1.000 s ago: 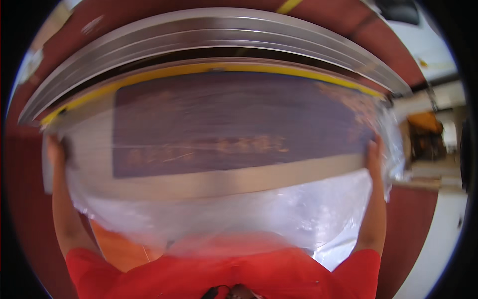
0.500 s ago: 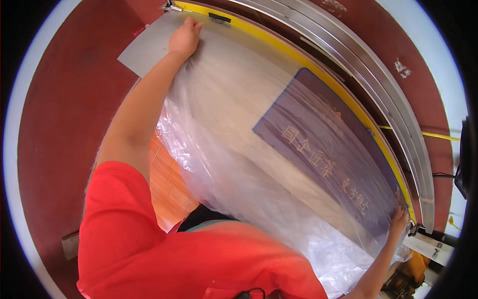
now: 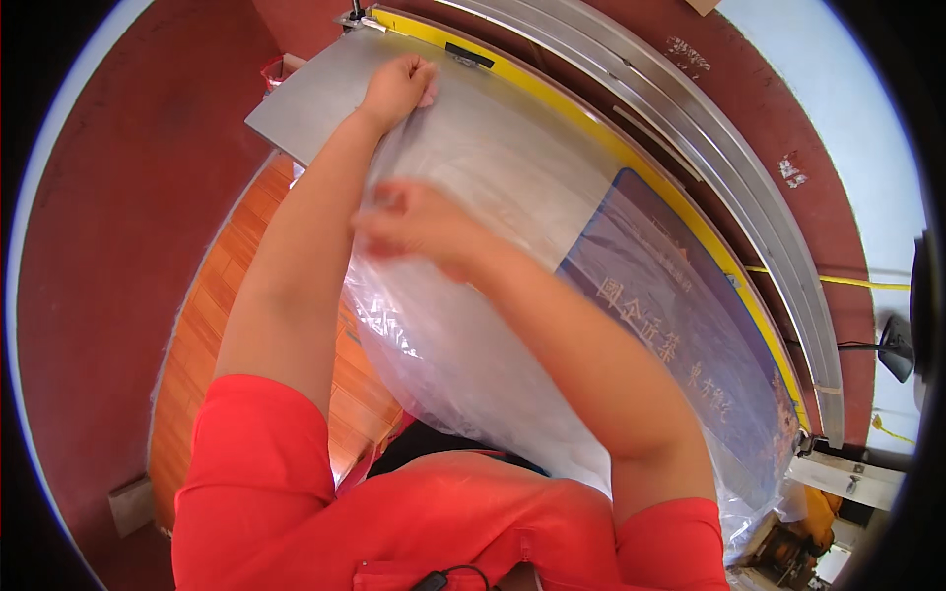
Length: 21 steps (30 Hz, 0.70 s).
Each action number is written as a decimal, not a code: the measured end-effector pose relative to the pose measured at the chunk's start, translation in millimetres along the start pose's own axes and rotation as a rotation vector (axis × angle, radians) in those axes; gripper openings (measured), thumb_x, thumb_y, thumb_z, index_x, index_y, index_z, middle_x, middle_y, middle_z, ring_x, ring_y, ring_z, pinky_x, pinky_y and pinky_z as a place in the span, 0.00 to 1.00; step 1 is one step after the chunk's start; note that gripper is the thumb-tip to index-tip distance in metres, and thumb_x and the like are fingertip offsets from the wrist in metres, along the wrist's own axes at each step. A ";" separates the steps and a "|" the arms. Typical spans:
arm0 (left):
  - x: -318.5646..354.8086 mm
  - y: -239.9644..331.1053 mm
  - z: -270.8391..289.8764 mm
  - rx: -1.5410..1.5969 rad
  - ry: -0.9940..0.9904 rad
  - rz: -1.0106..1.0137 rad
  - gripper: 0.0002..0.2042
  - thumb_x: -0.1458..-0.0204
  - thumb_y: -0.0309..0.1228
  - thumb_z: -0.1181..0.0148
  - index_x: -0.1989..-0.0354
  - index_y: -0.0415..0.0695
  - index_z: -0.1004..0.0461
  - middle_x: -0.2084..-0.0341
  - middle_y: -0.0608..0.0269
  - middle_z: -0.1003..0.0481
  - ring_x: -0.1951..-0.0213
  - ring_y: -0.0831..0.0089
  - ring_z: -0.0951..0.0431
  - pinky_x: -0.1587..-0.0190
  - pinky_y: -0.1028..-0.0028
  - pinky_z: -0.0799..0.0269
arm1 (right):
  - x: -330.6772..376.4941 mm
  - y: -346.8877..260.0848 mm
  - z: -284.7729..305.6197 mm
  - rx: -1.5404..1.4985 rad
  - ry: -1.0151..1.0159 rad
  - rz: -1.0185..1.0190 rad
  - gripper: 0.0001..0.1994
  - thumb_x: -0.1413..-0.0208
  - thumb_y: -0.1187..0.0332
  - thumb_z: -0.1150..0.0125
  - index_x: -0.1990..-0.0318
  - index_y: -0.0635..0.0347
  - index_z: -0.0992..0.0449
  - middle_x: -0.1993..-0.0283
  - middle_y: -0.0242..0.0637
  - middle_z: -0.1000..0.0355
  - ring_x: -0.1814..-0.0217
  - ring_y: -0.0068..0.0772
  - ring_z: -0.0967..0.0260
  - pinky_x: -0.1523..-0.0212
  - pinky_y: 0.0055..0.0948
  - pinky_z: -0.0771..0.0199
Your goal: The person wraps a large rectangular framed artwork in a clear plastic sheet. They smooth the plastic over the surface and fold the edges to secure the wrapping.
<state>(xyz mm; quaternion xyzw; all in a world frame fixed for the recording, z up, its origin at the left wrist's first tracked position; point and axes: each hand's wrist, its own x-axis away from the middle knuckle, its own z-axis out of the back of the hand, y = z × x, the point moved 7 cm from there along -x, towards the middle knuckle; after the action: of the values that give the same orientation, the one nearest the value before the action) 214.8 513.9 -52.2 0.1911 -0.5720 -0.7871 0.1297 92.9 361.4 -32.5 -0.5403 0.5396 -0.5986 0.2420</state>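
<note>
A clear plastic film lies over a flat panel that is pale grey at its far left end, with a dark purple printed area bearing light lettering toward the right. At the film's far left edge my left hand is closed, with a bunched bit of film in its fingers. My right hand reaches across the panel to the film's left edge, nearer to me than the left hand. Motion smears its fingers, so their grip on the film is unclear.
A yellow strip with a black piece runs along the panel's far side, beside a long metal rail. Orange tiled floor shows at left, near a dark red wall. Machinery stands at lower right.
My right hand has left the panel's right end and swung across to the film's left edge. My left hand has shifted slightly right and nearer in the picture, still at the film.
</note>
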 end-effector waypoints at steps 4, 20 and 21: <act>7.0 -1.1 10.3 -0.035 0.011 0.018 0.09 0.50 0.34 0.54 0.76 0.41 0.35 0.84 0.68 0.33 0.83 0.83 0.36 0.78 0.84 0.38 | 44.2 8.6 -35.5 0.196 -0.388 0.016 0.18 0.55 0.61 0.47 0.61 0.65 0.36 0.72 0.34 0.35 0.74 0.22 0.38 0.72 0.20 0.37; -5.4 -6.1 7.6 -0.196 0.072 0.020 0.11 0.50 0.35 0.55 0.79 0.42 0.35 0.84 0.69 0.34 0.82 0.82 0.38 0.77 0.82 0.41 | 130.2 96.0 -22.3 0.190 -0.164 -0.001 0.13 0.52 0.63 0.52 0.62 0.63 0.35 0.60 0.43 0.35 0.54 0.37 0.37 0.60 0.29 0.34; -7.7 -7.7 8.6 -0.223 0.072 0.011 0.11 0.51 0.35 0.54 0.78 0.41 0.34 0.84 0.67 0.33 0.81 0.80 0.36 0.76 0.80 0.39 | 137.5 119.8 -24.1 0.705 -0.164 -0.039 0.15 0.52 0.62 0.51 0.61 0.64 0.35 0.59 0.45 0.35 0.54 0.40 0.38 0.59 0.31 0.35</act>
<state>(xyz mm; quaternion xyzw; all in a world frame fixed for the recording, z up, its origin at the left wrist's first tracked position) 217.9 526.8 -56.0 0.2003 -0.4768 -0.8378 0.1749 -5.2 214.6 -84.2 -0.4800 0.2684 -0.7070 0.4447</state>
